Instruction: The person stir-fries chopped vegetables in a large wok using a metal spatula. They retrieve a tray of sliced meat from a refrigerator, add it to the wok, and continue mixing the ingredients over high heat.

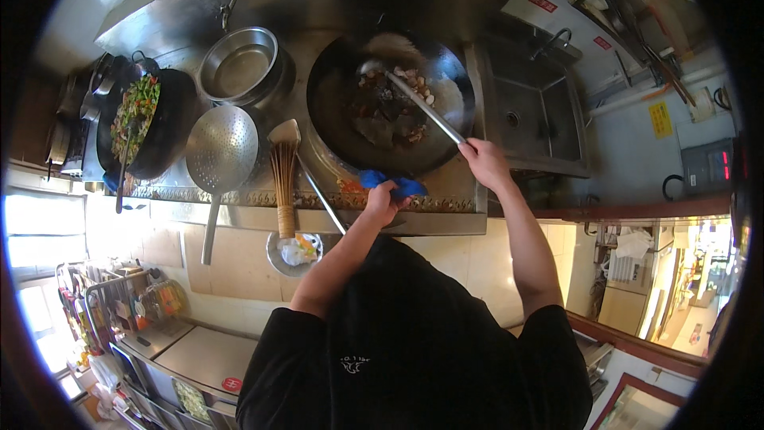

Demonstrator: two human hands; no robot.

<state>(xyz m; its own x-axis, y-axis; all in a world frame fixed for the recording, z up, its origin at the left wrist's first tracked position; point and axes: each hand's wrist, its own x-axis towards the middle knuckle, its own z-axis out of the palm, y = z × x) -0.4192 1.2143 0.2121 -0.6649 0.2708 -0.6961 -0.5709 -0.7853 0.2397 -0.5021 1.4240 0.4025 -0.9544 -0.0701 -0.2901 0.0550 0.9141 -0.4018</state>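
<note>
A large black wok (334, 101) sits on the stove in front of me, with pale and dark food pieces (391, 113) in its bowl. My right hand (488, 164) grips the handle of a long metal ladle (427, 108), whose head rests inside the wok at its far left. At the wok's near rim, my left hand (385, 203) is closed around a bunched blue cloth (403, 184). The cloth hides the part of the rim under it, so I cannot tell whether a handle is there.
Left of the wok lie a bamboo wok brush (285, 185), a perforated skimmer (222, 146) and a steel basin (239, 68). Farther left, a second wok (173, 113) holds chopped green and red vegetables (137, 110). A steel sink (534, 122) adjoins the stove's right side.
</note>
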